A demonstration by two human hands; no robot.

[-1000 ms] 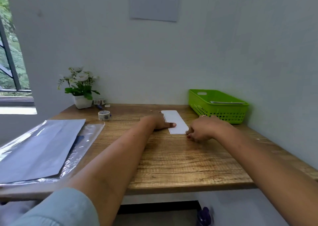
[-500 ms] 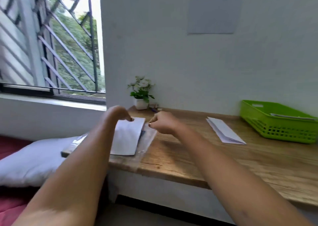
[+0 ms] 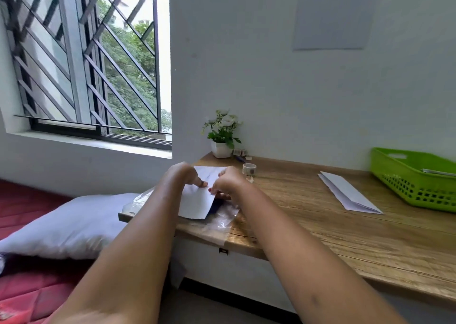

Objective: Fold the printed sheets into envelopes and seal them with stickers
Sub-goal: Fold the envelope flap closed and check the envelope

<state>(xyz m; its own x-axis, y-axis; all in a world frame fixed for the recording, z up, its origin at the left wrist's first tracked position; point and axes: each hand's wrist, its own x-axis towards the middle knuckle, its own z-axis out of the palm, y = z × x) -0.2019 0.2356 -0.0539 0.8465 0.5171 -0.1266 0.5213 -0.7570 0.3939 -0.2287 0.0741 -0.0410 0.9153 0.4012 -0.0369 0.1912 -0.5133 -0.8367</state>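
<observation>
In the middle of the frame I had both hands on a white sheet [image 3: 197, 200] at the left end of the wooden desk [image 3: 333, 230]. My left hand [image 3: 183, 175] pinched its upper left edge, and my right hand [image 3: 225, 183] pinched the right edge, both closed on the paper. I judge I was taking one sheet apart from the stack, so I held it at two sides to keep it flat. The sheet lay over a clear plastic sleeve [image 3: 217, 222] that hangs a little over the desk edge. One folded sheet [image 3: 348, 193] rested at right of center, near the green basket [image 3: 414, 175], probably waiting for its sticker. The sticker roll [image 3: 249, 168] stood just behind my right hand, close to reach.
</observation>
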